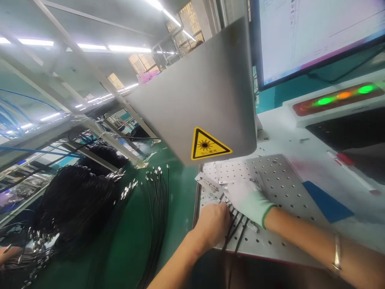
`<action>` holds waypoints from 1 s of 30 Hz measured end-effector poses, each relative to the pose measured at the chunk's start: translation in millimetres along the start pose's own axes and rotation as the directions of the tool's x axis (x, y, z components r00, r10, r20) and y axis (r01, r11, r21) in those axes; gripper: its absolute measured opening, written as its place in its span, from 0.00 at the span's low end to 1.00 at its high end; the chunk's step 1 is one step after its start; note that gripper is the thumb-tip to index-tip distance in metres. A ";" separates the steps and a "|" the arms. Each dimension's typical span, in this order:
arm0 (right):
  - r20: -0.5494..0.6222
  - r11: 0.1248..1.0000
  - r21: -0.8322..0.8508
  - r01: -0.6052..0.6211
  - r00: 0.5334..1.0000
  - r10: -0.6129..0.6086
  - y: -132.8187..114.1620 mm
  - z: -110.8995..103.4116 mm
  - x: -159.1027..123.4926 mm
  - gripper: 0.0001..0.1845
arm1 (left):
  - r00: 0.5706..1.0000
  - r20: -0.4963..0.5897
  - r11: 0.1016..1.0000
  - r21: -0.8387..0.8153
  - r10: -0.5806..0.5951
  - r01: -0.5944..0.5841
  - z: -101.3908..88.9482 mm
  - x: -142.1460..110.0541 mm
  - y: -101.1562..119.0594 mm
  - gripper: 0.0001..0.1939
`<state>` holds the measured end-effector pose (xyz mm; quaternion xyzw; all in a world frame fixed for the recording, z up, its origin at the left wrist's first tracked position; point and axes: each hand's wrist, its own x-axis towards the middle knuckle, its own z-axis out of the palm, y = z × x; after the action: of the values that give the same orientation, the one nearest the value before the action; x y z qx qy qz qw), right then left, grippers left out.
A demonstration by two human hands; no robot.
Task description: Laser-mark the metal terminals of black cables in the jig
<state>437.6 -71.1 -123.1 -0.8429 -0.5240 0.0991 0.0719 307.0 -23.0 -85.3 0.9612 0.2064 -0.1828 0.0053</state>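
My bare left hand (214, 224) is closed at the left end of a slotted metal fixture (252, 227), its fingers curled around a black cable whose gripped end is hidden. My right hand (248, 200), in a white glove with a green cuff, lies over the same fixture from the right. Its fingers are washed out and blurred, so their grip does not show. Several black cables (239, 237) run out from under both hands toward the front edge. The fixture rests on a perforated metal plate (279, 180). Just beyond my left hand is a flat metal piece with cutouts (208, 184).
A grey machine housing (204, 96) with a yellow laser warning sign (209, 145) hangs above the plate. Metal-tipped cables (158, 192) lie on the green table (180, 192), beside a big black cable pile (78, 200). Another person's hand (9, 255) shows far left. A monitor (321, 36) stands right.
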 end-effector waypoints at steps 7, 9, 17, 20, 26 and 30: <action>-0.030 1.000 -0.023 0.006 1.000 -0.007 0.4 -2.7 -4.2 0.18 | 0.999 -0.038 0.999 -0.013 -0.034 0.034 3.8 1.4 4.0 0.17; -0.032 1.000 -0.030 0.008 0.999 -0.009 0.6 -1.6 -4.6 0.18 | 0.998 -0.037 0.999 -0.030 -0.045 0.044 4.8 2.3 3.6 0.17; 0.001 1.000 -0.007 -0.011 1.000 0.011 1.4 2.7 -2.1 0.15 | 0.999 0.029 0.999 -0.028 -0.043 0.044 0.2 4.8 6.9 0.18; 0.002 1.000 -0.004 -0.008 1.000 0.008 -0.2 -1.9 -6.9 0.17 | 0.998 0.043 0.999 -0.006 -0.049 0.049 -3.7 -1.1 10.3 0.18; -0.045 0.998 -0.054 0.012 0.999 -0.014 -3.5 -11.7 -18.5 0.18 | 0.997 0.051 0.998 0.009 -0.057 0.056 -9.1 -9.9 13.9 0.13; 0.012 0.999 -0.034 -0.030 0.999 0.031 1.0 -11.4 -18.0 0.25 | 0.996 0.069 0.996 -0.064 -0.054 0.058 -11.0 -11.9 17.0 0.14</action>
<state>433.5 -87.9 -110.6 -0.8512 -0.5131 0.0968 0.0528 307.6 -42.3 -71.9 0.9477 0.2389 -0.2081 0.0390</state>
